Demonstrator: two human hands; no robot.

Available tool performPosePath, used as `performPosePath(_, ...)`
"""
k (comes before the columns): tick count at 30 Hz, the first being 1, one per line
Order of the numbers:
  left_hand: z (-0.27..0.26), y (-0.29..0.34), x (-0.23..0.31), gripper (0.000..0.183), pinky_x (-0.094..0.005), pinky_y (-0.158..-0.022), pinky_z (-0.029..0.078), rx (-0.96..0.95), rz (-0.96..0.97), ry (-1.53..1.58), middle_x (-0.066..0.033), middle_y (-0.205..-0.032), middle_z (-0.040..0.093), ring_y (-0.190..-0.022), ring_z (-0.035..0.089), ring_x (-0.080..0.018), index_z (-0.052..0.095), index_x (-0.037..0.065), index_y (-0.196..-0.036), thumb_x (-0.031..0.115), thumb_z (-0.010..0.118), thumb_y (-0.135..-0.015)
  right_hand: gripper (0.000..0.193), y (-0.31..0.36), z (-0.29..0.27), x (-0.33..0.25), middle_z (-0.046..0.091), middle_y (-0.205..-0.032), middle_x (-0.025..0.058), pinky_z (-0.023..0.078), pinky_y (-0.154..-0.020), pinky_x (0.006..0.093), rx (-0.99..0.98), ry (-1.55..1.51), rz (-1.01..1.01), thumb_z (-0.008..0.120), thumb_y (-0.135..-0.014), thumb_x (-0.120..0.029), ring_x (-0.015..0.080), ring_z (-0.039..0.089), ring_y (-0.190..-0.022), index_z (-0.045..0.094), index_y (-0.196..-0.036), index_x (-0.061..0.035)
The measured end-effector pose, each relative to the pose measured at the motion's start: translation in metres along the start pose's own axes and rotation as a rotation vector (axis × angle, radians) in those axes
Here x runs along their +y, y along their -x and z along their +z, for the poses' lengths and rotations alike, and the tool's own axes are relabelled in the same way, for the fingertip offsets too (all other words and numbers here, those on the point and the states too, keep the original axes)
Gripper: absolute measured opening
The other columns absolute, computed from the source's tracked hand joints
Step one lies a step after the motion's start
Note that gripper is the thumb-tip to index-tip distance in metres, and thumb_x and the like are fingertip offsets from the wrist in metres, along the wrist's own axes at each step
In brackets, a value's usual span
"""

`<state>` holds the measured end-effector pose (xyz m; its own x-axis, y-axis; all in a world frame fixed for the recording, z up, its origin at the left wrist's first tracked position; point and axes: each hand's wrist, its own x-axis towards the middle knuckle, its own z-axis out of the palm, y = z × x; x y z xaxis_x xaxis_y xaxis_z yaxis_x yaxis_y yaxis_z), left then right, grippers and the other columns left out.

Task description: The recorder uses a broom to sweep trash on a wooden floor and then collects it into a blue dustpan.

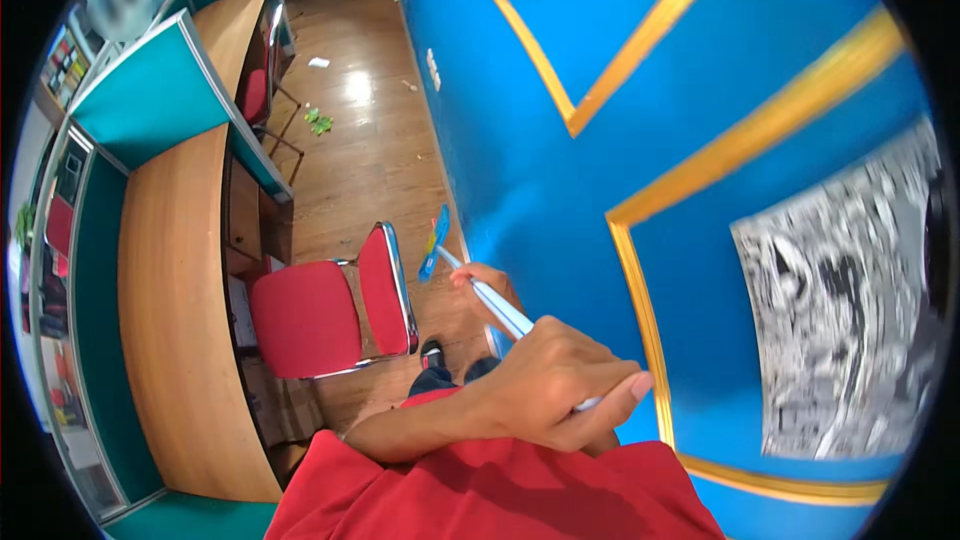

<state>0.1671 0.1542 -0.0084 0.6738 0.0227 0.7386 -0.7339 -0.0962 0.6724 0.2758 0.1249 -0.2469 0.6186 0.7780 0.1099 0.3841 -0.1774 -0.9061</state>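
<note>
A blue wall [540, 170] with gold trim fills the right side, its edges lost in the dark fisheye rim. A brown wooden floor [350, 20] runs beside it, partly covered by a bare-topped counter [180, 300] on the left. A red chair [305, 320] stands at the counter, its far legs hard to make out. The long-handled tool [500, 308] slants down between chair and wall; its blue head [436, 245] is near the floor, too small to tell whether it touches. The left hand [560, 380] has its fingers closed around the upper handle, covering most of that end. The right hand [492, 290] is lower, fingers curled about the shaft, its forearm mostly hidden behind the left hand. Farther off lie green leaves [318, 121] and a white scrap [319, 63].
</note>
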Motion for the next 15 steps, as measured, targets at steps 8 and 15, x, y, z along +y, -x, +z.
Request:
performPosePath(8,-0.11,-0.07,-0.11,0.037,-0.0392,-0.038,0.032,0.068,-0.052,-0.096,-0.0082,-0.044,0.039,-0.036,0.043,-0.0266,0.043,0.006,-0.055,0.009,0.052,-0.091,0.012,-0.172,0.011,0.049,0.066,-0.083,0.0125,0.051,-0.066,0.0313,0.0,-0.006,-0.2,0.055,-0.086,-0.003,0.022,0.065,-0.074,0.065,-0.093,-0.003)
performPosePath(15,-0.204,-0.148,-0.188,0.032,-0.0371,-0.042,0.029,0.057,-0.105,-0.253,-0.0096,-0.049,0.04,-0.04,0.043,-0.0253,0.039,0.002,-0.056,0.001,0.049,-0.086,0.015,-0.338,0.023,0.071,0.061,-0.083,0.0141,0.049,-0.066,0.0374,0.004,-0.128,-0.313,0.057,-0.087,-0.005,0.0285,0.061,-0.071,0.06,-0.102,-0.0059)
